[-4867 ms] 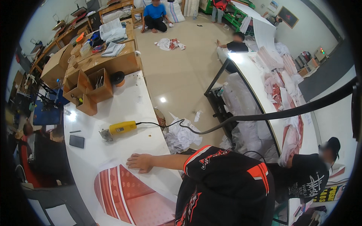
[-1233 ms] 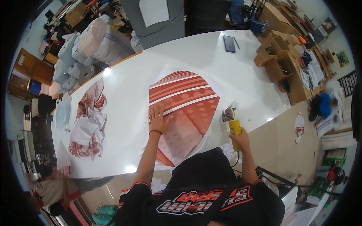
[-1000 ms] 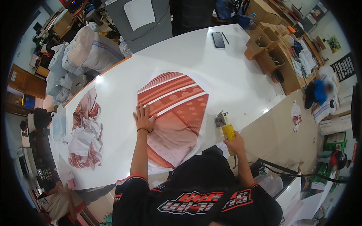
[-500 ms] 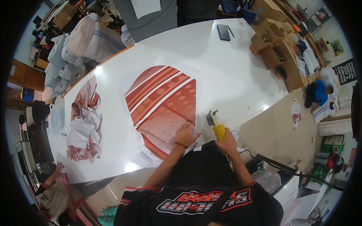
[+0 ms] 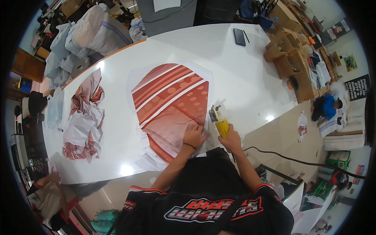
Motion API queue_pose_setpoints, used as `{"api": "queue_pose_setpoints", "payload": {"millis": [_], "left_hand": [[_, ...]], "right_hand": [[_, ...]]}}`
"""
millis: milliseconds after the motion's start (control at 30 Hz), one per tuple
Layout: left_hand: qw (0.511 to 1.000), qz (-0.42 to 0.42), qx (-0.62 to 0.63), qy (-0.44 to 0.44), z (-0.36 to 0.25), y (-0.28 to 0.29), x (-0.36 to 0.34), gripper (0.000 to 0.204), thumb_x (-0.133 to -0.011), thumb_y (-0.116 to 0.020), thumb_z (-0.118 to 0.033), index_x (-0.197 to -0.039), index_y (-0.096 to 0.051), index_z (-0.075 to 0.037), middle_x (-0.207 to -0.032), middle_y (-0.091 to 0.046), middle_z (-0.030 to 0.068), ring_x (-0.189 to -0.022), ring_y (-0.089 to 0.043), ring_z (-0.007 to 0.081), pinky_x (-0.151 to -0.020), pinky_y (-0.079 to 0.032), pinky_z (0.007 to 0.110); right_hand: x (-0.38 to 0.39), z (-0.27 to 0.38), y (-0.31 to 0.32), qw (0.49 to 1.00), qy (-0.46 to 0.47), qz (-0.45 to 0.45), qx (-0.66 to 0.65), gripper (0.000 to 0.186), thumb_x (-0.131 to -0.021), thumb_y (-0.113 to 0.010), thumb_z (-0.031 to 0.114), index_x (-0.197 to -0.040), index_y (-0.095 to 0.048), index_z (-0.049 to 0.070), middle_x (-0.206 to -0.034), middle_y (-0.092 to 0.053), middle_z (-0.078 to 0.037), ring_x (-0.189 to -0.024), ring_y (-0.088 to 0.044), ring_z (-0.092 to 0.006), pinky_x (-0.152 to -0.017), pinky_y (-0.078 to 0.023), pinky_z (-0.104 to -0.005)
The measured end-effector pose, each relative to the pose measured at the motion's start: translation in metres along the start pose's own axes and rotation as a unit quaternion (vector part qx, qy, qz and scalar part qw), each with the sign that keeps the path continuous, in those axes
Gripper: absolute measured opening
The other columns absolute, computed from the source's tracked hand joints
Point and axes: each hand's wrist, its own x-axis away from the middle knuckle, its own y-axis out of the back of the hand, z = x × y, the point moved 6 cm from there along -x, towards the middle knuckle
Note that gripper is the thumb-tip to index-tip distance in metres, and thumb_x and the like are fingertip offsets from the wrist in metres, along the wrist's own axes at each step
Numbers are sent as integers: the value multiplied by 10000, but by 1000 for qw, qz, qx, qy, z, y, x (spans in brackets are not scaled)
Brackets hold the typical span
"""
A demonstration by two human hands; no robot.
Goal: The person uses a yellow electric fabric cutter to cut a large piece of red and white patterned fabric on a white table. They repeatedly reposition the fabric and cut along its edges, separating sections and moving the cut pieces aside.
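Note:
Red patterned fabric (image 5: 168, 98) with white stripes lies on the white table in front of me, its lower part paler, over white sheets with uneven edges. My left hand (image 5: 194, 135) rests on the fabric's lower right part, palm down, with its fingers against the cloth. To the right, my right hand (image 5: 231, 140) is wrapped around the yellow body of a handheld electric cloth cutter (image 5: 221, 127). The cutter's metal head points away from me, over bare table just right of the fabric, apart from it.
Crumpled red-and-white fabric (image 5: 84, 121) lies at the table's left. A phone (image 5: 239, 37) and a pen sit at the far right. A black cord (image 5: 290, 158) runs rightward. A co-worker (image 5: 51, 192) stands at lower left; cardboard boxes (image 5: 288, 53) border the right side.
My right hand and the cutter have shifted slightly left, closer to the fabric's edge. My left hand stays on the fabric, its fingers a little more drawn in. The whole view has shifted somewhat.

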Motion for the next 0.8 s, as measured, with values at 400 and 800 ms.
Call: {"api": "queue_pose_setpoints", "payload": {"millis": [400, 800], "left_hand": [[983, -16, 175, 54, 27, -4, 14, 116, -839, -799, -178, -862, -741, -80, -808, -713, 82, -755, -692, 282, -749, -541, 414], [985, 17, 166, 30, 27, -2, 14, 156, -905, -754, -224, -900, -721, -71, -849, -704, 105, -837, -689, 312, -798, -539, 423]], "right_hand": [[-10, 31, 0, 1000, -26, -8, -6, 680, -839, -796, 438, -1299, -499, 33, -1013, -721, -326, -958, -707, -522, -822, -568, -583], [-24, 42, -6, 999, -48, -18, 4, 644, -848, -788, 429, -1278, -520, 33, -1018, -728, -318, -958, -718, -513, -821, -576, -570]]}}
